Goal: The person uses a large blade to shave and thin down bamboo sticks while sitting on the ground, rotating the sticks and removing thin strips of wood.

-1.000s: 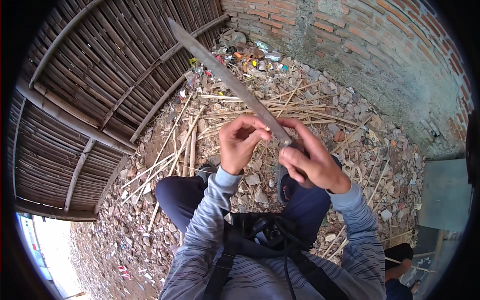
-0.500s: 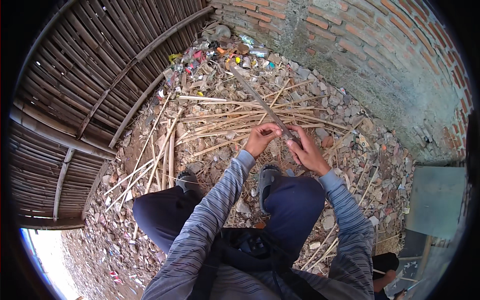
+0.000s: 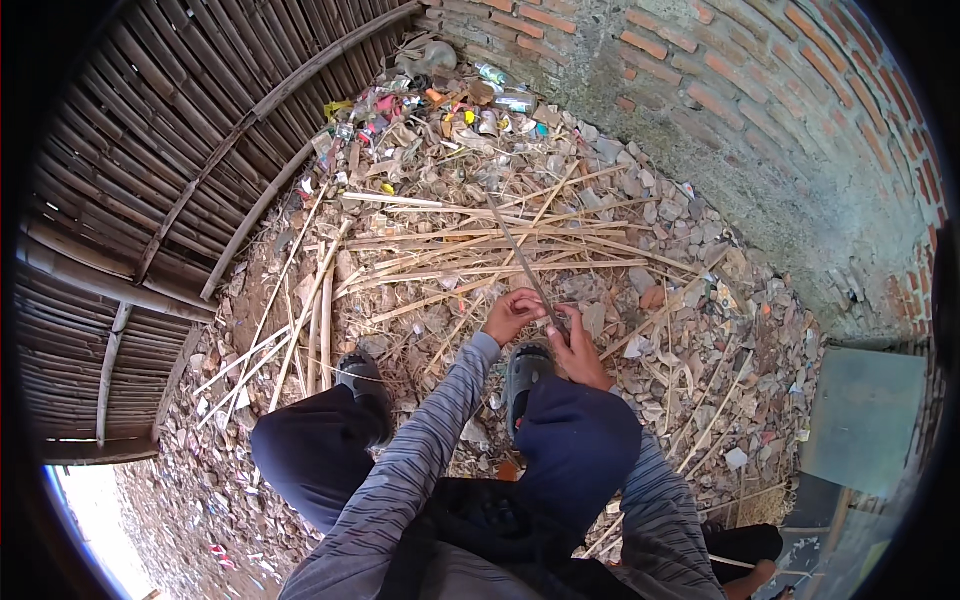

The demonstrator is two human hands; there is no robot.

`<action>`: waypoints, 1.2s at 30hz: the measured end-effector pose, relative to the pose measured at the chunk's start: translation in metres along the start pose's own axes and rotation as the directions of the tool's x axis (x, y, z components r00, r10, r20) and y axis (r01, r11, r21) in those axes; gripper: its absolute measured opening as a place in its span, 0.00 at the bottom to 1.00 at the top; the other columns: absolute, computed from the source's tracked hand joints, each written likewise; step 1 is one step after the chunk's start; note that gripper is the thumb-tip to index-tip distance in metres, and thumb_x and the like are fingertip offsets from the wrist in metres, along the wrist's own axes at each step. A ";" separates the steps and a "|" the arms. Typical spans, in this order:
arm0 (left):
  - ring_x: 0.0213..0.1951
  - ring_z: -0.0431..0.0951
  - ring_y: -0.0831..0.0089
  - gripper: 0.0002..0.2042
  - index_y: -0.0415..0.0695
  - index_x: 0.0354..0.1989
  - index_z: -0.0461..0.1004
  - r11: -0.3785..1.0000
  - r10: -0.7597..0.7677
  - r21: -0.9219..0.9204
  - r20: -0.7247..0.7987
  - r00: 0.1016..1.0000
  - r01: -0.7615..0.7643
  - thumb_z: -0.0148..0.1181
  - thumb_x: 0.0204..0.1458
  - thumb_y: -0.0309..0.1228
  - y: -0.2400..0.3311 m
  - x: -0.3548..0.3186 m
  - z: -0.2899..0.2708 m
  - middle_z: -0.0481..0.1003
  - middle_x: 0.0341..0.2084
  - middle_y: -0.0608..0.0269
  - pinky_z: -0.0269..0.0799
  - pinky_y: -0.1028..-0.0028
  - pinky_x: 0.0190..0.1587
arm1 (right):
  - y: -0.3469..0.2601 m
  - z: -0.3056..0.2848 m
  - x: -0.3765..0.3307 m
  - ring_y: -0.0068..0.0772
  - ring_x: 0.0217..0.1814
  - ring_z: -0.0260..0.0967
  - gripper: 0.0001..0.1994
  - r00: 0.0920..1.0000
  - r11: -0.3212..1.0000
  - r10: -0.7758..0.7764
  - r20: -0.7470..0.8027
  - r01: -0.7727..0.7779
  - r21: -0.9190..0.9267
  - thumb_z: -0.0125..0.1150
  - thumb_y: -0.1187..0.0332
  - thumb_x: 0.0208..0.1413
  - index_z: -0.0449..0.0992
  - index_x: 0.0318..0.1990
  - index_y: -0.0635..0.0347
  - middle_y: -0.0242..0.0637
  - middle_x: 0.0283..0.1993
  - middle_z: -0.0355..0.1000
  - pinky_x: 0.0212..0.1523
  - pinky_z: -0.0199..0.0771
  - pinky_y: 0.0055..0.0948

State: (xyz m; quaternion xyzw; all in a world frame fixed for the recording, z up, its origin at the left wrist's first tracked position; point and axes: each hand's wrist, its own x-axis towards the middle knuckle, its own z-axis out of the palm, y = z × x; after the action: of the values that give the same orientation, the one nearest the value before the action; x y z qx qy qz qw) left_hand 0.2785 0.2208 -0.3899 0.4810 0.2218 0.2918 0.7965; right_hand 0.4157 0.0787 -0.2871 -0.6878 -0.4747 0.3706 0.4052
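Note:
My right hand (image 3: 580, 352), near my right knee, is closed round the lower end of a long narrow grey blade (image 3: 522, 257). The blade slants up and away to the left above the pile of pale bamboo strips (image 3: 450, 243). Its handle, if it has one, is hidden in the hand. My left hand (image 3: 511, 316) is just left of the blade, its fingers curled in a pinch beside it. What that pinch holds, if anything, is too small to make out.
Broken rubble (image 3: 690, 290) and litter (image 3: 470, 100) cover the ground. A bamboo wall (image 3: 170, 130) rises at left, a brick wall (image 3: 740, 130) at far right. A pale panel (image 3: 865, 420) leans at right. Another person's hand (image 3: 752, 580) shows at the lower right.
Both hands have come down closer to my knees, bringing the blade with them. The blade looks shorter and steeper in view. My right hand has turned, and the view has shifted slightly.

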 end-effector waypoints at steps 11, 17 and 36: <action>0.61 0.75 0.69 0.34 0.46 0.64 0.67 0.974 0.020 0.226 -0.076 0.997 -0.002 0.79 0.49 0.27 -0.006 -0.034 -0.030 0.76 0.58 0.59 0.77 0.64 0.59 | 0.002 0.017 0.000 0.32 0.32 0.72 0.21 0.995 0.995 0.090 0.043 -0.092 0.047 0.55 0.65 0.71 0.61 0.68 0.55 0.41 0.34 0.74 0.36 0.69 0.35; 0.55 0.77 0.69 0.39 0.46 0.61 0.71 0.894 -0.059 0.415 -0.266 0.962 0.169 0.87 0.38 0.33 -0.031 -0.089 -0.091 0.77 0.51 0.64 0.76 0.63 0.60 | 0.008 0.026 0.003 0.30 0.30 0.70 0.20 0.997 0.999 0.047 0.068 -0.049 0.019 0.54 0.65 0.72 0.61 0.68 0.55 0.37 0.29 0.72 0.34 0.68 0.35; 0.79 0.48 0.56 0.27 0.44 0.64 0.71 -0.286 0.438 0.870 0.492 0.753 -0.402 0.50 0.67 0.53 0.174 -0.010 0.061 0.57 0.76 0.52 0.38 0.45 0.76 | -0.019 0.028 -0.009 0.60 0.52 0.77 0.24 0.983 0.993 0.060 0.171 -0.042 -0.110 0.55 0.60 0.72 0.58 0.69 0.59 0.61 0.51 0.77 0.54 0.72 0.49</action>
State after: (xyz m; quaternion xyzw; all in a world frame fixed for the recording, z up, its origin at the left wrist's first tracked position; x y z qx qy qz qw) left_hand 0.2660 0.2390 -0.2062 0.9357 0.1836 0.3002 0.0239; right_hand 0.3814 0.0800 -0.2803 -0.6852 -0.5096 0.4140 0.3154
